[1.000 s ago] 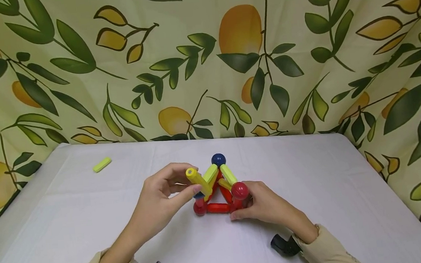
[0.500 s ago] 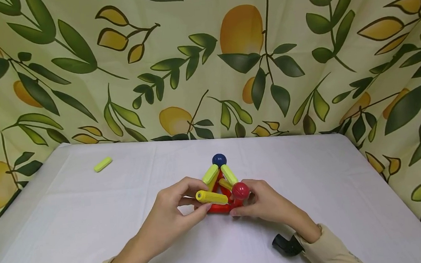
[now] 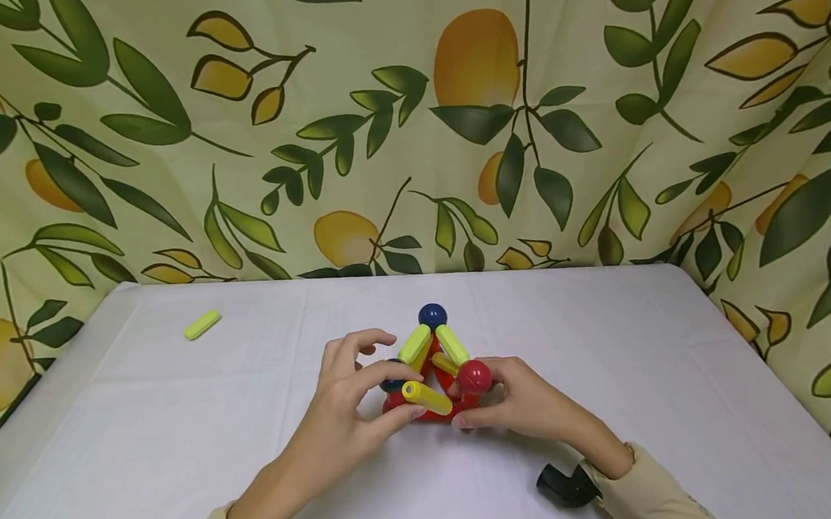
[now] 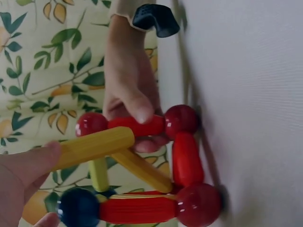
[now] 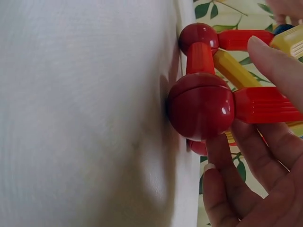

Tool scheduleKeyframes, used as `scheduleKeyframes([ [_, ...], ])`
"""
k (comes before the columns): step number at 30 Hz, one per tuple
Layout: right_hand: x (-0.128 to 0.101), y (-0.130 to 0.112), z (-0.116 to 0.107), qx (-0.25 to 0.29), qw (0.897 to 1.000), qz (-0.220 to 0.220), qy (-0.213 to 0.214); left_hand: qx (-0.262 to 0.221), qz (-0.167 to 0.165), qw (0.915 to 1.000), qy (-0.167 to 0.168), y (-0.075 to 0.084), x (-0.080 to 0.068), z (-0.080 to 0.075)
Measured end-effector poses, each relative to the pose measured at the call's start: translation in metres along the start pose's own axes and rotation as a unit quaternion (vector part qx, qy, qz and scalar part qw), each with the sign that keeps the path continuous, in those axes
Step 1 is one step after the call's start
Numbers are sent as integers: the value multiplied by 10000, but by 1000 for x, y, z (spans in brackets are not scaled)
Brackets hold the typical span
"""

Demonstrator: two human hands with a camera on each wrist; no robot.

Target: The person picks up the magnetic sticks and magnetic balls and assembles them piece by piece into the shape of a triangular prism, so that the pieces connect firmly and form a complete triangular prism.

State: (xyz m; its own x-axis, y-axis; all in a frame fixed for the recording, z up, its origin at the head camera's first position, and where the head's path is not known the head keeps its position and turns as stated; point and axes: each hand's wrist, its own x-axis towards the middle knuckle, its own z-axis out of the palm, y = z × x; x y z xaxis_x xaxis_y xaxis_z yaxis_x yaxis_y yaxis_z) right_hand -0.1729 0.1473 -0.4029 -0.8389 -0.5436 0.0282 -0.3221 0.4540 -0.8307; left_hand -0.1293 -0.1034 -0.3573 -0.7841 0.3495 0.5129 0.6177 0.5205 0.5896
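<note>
A toy frame of red and yellow rods joined by balls [image 3: 435, 365] stands mid-table, with a blue ball [image 3: 431, 316] at its top. My left hand [image 3: 397, 389] pinches a yellow rod [image 3: 426, 397] between thumb and fingers and holds it slantwise against the frame's front. In the left wrist view this yellow rod [image 4: 94, 146] points at a red ball [image 4: 91, 124]. My right hand [image 3: 483, 402] grips the frame's right side, below a red ball [image 3: 474, 376]. In the right wrist view its fingers [image 5: 236, 179] curl under a red rod [image 5: 262, 105] beside a red ball [image 5: 201, 106].
One loose lime-yellow rod [image 3: 202, 324] lies at the table's far left. The white table [image 3: 615, 341] is backed and flanked by a leaf-and-fruit patterned cloth [image 3: 476, 106]. Black wrist camera mounts [image 3: 564, 484] show near the front edge.
My left hand brought the yellow rod down from a raised, upward-pointing pose, first level and now slanted against the frame's front. The right hand has stayed on the frame.
</note>
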Motion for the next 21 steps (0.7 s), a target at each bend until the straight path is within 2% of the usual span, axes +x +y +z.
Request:
scheduleKeyframes([
  [4, 0, 0, 0, 251, 9995, 79, -162, -292, -181, 9993, -137, -8, 0, 8],
  [8, 0, 1, 0, 431, 9986, 17, -294, -323, -253, 9987, -292, -13, 0, 16],
  [14, 0, 3, 1, 513, 9981, -5, -352, -58, -312, 9990, -299, -14, 1, 18],
  [21, 1, 3, 1, 315, 9993, -65, -210, 528, -262, 9975, -386, -15, 2, 15],
])
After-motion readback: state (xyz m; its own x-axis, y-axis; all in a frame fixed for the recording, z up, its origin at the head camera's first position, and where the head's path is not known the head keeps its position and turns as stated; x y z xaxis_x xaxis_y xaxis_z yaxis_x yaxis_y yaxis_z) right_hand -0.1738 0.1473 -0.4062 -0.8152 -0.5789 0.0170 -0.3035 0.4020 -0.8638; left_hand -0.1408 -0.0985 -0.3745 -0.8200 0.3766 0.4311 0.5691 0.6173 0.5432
